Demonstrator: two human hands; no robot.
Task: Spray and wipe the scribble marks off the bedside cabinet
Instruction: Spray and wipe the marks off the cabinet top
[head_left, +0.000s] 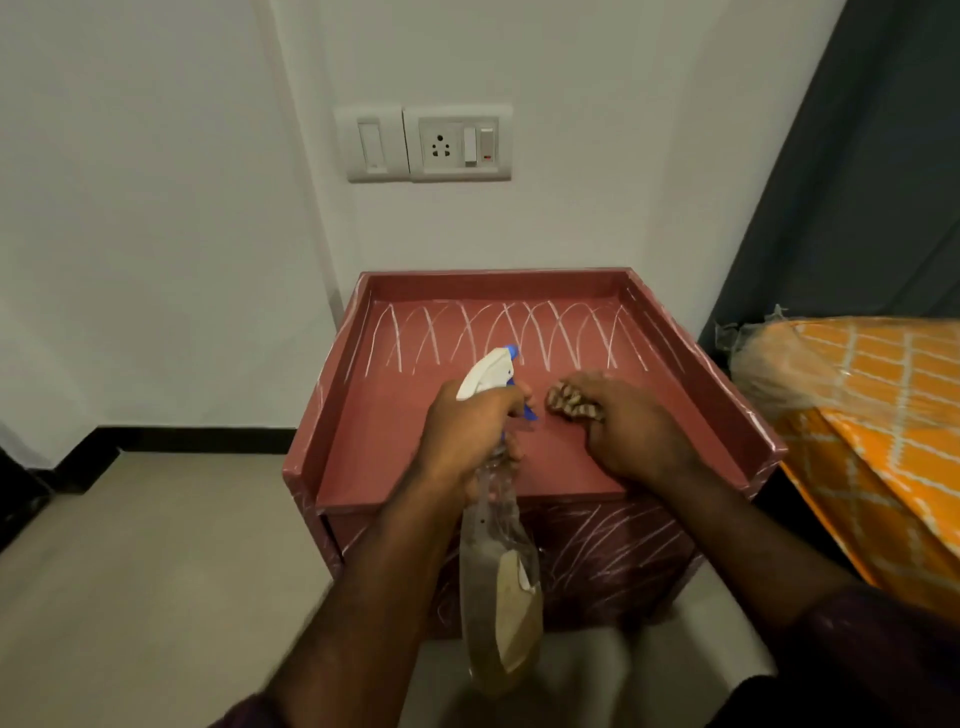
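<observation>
Pinkish-red wood of the bedside cabinet (691, 374) is lying under both my hands. My left hand (462, 436) is gripping the neck of the spray bottle (498, 571), fingers curled tight round it below the white trigger head. The nozzle is pointing toward the back edge and the clear body is hanging down past the front edge. My right hand (628, 431) is pressing a bunched striped cloth (569, 402) onto the middle of the top, fingers curled over it. White scribble marks (498, 338) are looping along the back edge, just beyond my fingertips and apart from them, and more are crossing the front face below my wrists.
</observation>
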